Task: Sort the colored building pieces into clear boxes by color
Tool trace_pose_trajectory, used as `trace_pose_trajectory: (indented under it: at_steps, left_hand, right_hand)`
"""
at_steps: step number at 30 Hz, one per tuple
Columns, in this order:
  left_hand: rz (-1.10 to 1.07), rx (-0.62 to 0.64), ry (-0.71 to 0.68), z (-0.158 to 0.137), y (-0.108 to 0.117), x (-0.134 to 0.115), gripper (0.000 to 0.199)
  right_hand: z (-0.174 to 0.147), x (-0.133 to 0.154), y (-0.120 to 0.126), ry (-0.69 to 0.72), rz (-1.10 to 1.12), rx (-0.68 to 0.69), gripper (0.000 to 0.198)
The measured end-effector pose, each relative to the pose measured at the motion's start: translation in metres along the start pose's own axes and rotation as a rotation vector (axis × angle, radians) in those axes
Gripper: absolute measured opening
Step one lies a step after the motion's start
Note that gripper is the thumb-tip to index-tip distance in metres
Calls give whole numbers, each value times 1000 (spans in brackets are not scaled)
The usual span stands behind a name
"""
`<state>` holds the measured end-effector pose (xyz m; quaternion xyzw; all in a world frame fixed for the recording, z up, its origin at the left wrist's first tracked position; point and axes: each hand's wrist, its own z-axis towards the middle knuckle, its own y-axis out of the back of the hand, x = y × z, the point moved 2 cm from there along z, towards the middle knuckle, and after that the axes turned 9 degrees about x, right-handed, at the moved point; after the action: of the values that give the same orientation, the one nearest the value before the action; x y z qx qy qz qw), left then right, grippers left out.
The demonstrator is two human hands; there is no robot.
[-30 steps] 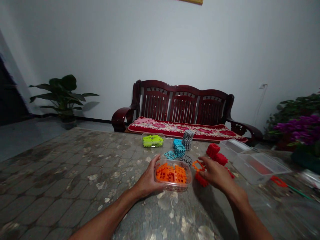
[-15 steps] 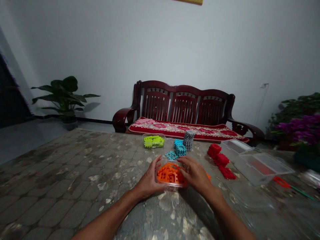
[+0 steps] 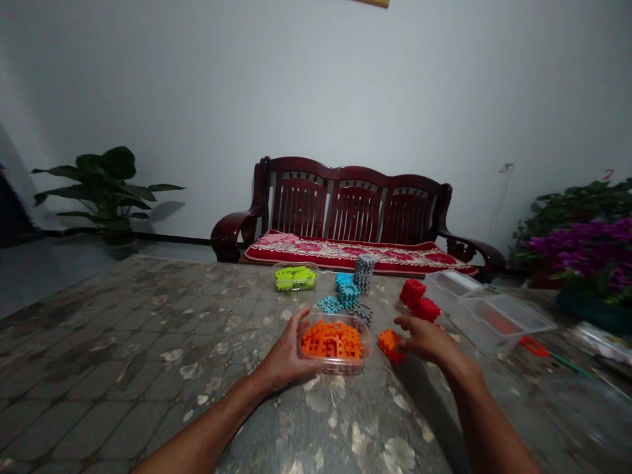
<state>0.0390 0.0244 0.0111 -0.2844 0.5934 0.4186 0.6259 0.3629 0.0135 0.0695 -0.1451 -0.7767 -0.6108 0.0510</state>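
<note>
My left hand [image 3: 289,352] is wrapped round the left side of a clear plastic container [image 3: 340,370], which is filled with orange interlocking building pieces [image 3: 330,340]. To the right of the container, a small stack of orange pieces [image 3: 390,345] lies on the table. My right hand [image 3: 425,341] hovers at that stack's right side, its fingers apart; whether the fingertips touch it I cannot tell. Beyond the container are blue pieces [image 3: 347,293], a few flat grey pieces [image 3: 363,313] and a tall grey stack [image 3: 364,274].
A container of lime-green pieces [image 3: 295,278] stands at the back. Red pieces [image 3: 419,301] lie behind my right hand. Clear plastic boxes [image 3: 498,316] and an orange-handled tool [image 3: 534,347] are to the right. A wooden bench [image 3: 355,204] stands beyond the patterned tablecloth [image 3: 217,408].
My right hand has left the orange-filled container and moved right to the loose orange stack. My left hand still holds the container. The whole view has shifted slightly.
</note>
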Motion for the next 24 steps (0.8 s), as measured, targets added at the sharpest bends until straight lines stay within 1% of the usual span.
trace_pose_trajectory:
  at_steps: [2,7,11,14,17,20,22,24]
  left_hand:
    - [-17,6,-11,1,0,2,117]
    - [-27,17,-22,2,0,4,120]
    - [26,-2,-26,2,0,5,120]
    - [47,-13,-27,2,1,6,120]
    - [16,-8,-24,2,1,7,120]
    - [-1,-9,-28,2,1,7,120]
    - [2,-5,-35,2,1,7,119]
    - [9,-4,-44,2,1,6,118]
  right_hand:
    - [-2,1,-1,-26,-24,25,65]
    - [-10,22,-1,5,-120,55,69]
    - [-14,32,-2,3,-190,60,63]
    - [-14,30,-2,-25,-197,58,57]
    - [-13,26,2,-10,-171,8,55]
    - [-15,29,7,104,-94,-84,54]
    - [-19,38,9,228,-20,-129,56]
    - [-23,52,8,357,38,-142,57]
